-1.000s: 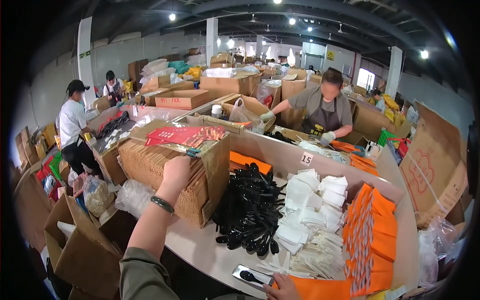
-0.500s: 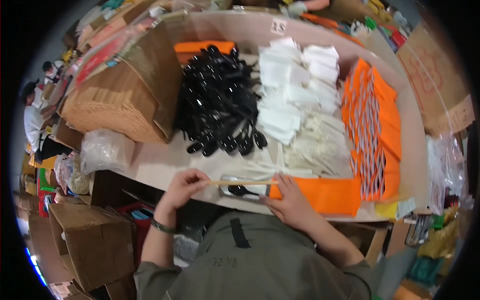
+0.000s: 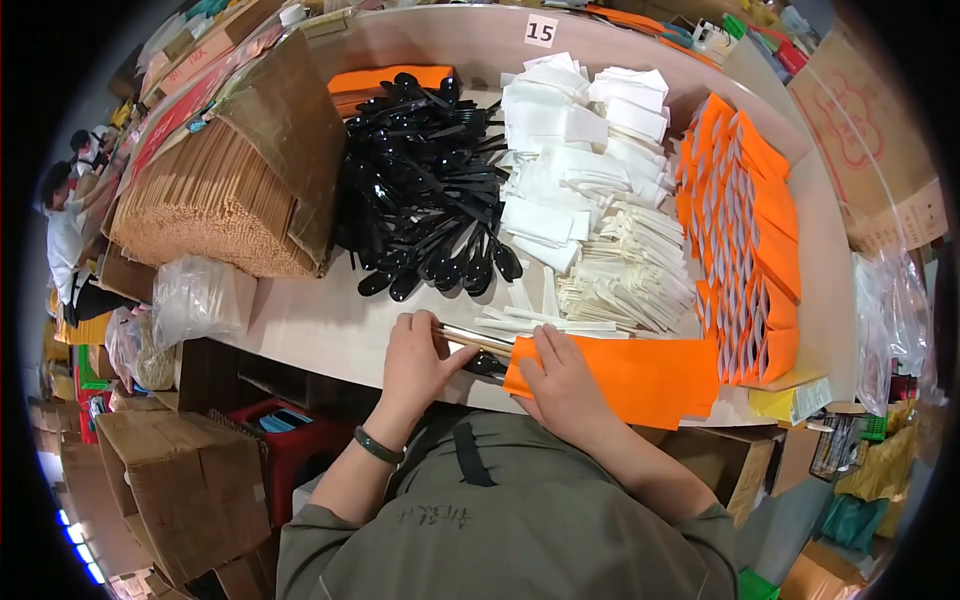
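My left hand [image 3: 412, 358] is closed round the left ends of a pair of pale wooden chopsticks [image 3: 468, 336] at the table's front edge. Beside these lies a black spoon [image 3: 487, 365], its far part hidden in the mouth of a flat orange pouch [image 3: 640, 380]. My right hand [image 3: 560, 385] grips that pouch near its mouth, fingers on top and thumb low at the near edge. How far the chopsticks reach inside cannot be seen. Just beyond the hands lie several thin white paper-wrapped strips [image 3: 545, 322].
Black spoons [image 3: 425, 190] are heaped mid-table, with white folded napkins [image 3: 555, 150] to their right. Overlapping orange pouches [image 3: 735, 250] line the right side. A cardboard box [image 3: 285, 150] of chopsticks stands left, beside a clear plastic bag [image 3: 200, 300]. A raised rim [image 3: 440, 40] bounds the table's back.
My left hand has moved right along the chopsticks, toward the pouch. The pouch mouth now covers more of the spoon, and my right hand stays on the pouch.
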Tool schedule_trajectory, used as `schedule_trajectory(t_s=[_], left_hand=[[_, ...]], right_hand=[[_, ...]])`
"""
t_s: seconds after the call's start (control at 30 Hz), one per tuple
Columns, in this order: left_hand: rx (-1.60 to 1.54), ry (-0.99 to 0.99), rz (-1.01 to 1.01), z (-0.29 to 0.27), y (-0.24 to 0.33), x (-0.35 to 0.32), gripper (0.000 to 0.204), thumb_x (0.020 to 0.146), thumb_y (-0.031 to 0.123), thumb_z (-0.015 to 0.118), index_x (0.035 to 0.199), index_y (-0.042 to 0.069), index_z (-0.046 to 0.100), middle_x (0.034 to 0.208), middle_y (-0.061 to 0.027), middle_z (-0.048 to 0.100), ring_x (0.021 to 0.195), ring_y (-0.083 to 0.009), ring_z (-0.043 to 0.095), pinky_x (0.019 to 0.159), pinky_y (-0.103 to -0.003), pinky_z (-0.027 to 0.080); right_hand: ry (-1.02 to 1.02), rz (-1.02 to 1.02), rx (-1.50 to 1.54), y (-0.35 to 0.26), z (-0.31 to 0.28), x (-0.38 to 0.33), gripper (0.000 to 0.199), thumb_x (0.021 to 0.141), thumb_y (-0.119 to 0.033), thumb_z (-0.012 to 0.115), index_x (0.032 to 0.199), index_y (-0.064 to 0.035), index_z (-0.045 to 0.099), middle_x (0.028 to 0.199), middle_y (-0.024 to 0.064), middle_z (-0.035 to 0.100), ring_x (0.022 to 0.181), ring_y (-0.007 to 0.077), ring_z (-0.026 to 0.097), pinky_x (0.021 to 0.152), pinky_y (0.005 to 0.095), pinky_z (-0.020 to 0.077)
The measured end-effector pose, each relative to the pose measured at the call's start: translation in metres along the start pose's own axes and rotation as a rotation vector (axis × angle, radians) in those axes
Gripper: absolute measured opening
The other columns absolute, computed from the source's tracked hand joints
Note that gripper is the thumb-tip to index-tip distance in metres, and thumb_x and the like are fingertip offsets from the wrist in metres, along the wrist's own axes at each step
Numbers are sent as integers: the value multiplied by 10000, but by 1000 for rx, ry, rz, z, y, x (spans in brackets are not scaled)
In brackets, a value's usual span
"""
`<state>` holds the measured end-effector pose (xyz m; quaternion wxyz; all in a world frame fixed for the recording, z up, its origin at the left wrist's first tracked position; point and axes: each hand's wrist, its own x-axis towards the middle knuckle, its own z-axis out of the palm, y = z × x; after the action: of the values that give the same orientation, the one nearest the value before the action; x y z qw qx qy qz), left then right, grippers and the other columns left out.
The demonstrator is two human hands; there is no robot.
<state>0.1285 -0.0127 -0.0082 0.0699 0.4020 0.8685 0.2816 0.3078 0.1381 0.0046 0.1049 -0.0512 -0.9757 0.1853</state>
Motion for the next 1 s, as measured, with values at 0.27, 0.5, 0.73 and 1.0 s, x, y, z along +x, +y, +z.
schedule_trajectory(t_s=[0.27,0.5,0.73,1.0], left_hand=[[-1068,-550,-231,31,28,-10,452,932,182,661,1319,11,504,1119,-163,669,1038,-214,658,886,-324,513],[128,-34,692,-21,13,-16,622,736,369,812,1237,80,582,998,-142,622,927,-313,624,823,-416,508],[41,-48,302,-34,29,5,350,737,275,771,986,100,599,855,-117,649,791,-347,650,689,-445,535],[-492,-693,205,32,22,-19,507,829,387,750,1169,58,569,978,-111,628,895,-205,615,817,-360,500]], right_hand=[[5,-63,112,18,11,5,439,681,-138,752,1062,-1,582,1134,218,588,1068,401,564,921,488,472],[38,-259,98,-5,-4,10,310,721,-190,732,999,-115,618,969,152,576,871,340,584,736,429,486],[97,-361,11,87,-115,51,328,806,-355,757,641,-108,620,738,82,557,655,302,588,546,433,469],[-93,-297,-123,98,-62,-13,543,766,-587,757,845,-54,691,982,180,640,1062,365,592,962,480,462]])
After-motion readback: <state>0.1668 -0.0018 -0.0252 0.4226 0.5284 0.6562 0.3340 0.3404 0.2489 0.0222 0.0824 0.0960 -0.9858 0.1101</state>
